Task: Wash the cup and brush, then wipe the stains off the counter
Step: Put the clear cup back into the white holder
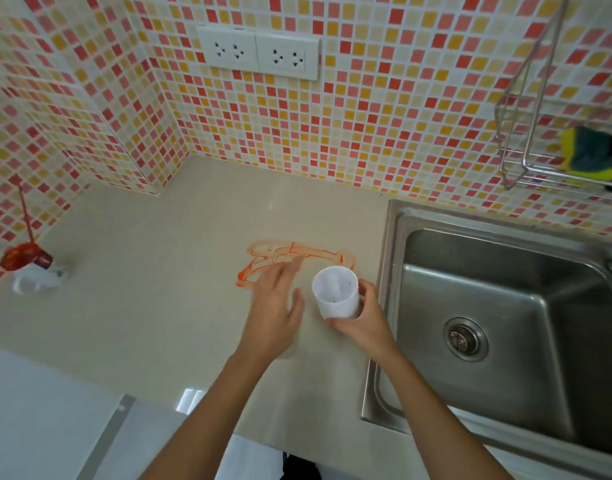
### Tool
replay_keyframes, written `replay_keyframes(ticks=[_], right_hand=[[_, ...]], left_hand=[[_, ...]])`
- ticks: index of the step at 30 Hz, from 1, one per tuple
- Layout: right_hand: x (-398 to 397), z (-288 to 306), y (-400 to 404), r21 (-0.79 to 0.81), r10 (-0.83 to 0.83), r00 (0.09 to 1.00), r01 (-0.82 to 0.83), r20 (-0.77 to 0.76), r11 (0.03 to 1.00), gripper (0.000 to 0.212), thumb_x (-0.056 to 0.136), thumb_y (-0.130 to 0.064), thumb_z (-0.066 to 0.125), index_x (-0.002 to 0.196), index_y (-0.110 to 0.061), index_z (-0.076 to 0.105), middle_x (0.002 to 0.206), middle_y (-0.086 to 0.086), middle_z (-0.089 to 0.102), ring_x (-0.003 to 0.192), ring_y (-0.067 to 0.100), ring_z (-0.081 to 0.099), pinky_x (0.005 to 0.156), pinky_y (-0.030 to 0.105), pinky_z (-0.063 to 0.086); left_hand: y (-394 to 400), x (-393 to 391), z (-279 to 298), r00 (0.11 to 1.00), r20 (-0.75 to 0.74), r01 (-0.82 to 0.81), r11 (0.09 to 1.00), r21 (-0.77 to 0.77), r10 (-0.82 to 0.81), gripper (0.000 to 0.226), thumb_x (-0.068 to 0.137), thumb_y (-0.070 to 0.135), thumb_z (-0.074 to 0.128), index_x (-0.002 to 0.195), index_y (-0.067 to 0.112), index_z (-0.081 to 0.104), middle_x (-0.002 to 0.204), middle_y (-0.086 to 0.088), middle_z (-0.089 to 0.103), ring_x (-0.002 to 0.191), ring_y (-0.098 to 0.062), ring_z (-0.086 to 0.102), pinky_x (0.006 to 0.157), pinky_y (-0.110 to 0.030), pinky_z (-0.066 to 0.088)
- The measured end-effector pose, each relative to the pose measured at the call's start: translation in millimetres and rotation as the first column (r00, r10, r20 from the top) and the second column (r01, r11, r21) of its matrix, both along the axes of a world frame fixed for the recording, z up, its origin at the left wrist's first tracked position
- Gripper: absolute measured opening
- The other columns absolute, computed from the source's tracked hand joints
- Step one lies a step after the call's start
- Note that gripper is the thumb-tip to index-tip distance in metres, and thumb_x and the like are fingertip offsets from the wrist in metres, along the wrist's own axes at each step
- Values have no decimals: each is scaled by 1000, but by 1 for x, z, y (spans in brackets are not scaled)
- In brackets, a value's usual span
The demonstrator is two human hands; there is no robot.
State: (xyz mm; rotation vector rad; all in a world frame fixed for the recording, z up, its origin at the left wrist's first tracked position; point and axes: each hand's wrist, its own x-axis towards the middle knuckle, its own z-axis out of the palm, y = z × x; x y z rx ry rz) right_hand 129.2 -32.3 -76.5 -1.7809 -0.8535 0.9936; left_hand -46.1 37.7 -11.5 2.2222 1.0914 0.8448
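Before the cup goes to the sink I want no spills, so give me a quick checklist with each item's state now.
1. Right hand grips the cup: ok.
2. Cup empty of liquid: ok, only a few red specks inside.
3. Left hand free, fingers straight above the counter: ok.
4. Sink basin free of dishes: ok.
5. Orange stains wiped off: not ok.
6. Brush washed: not ok, red and resting on a white holder at far left.
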Motion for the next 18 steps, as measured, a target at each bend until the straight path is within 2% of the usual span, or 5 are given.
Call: replay_keyframes(ticks=[2,4,9,13,18], right_hand=[[7,8,-8,-38,47,997,-50,-63,998,89,54,-27,91,123,-37,34,123,-17,51,109,6,57,82,24,51],[16,17,-14,-79,79,990,-88,-113,993,87,48,-34,90,117,-39,38,120,-13,52,105,9,58,78,28,52],[26,40,-16,-79,150,929,-187,-337,979,73,46,-28,86,114,-39,61,123,8,58,107,28,61,87,54,54],[14,60,-10,-75,255,961,-264,-112,962,78,48,-36,86,116,-47,49,119,-3,57,105,20,60,80,39,56],[-13,78,1,-27,400,896,-403,192,915,74,59,-28,90,115,-43,45,115,-26,52,106,4,55,85,29,51]], left_hand=[[-17,-32,-6,969,131,-201,976,-89,211,59,74,2,48,131,16,49,120,3,52,113,-8,44,95,-9,34],[-27,-61,-21,944,73,-298,927,-229,321,69,68,-3,53,135,16,46,120,2,50,113,-11,44,91,-1,30],[-38,-87,-66,977,-176,-185,877,-443,117,86,74,24,73,147,18,28,145,3,35,133,-16,32,109,-29,29],[-31,-78,-77,985,-142,-157,867,-473,101,83,67,41,83,139,24,44,134,13,47,123,-7,43,103,-22,35],[-29,-73,-66,991,-11,-122,881,-457,132,59,65,13,85,119,22,61,96,28,53,83,28,48,71,3,35]])
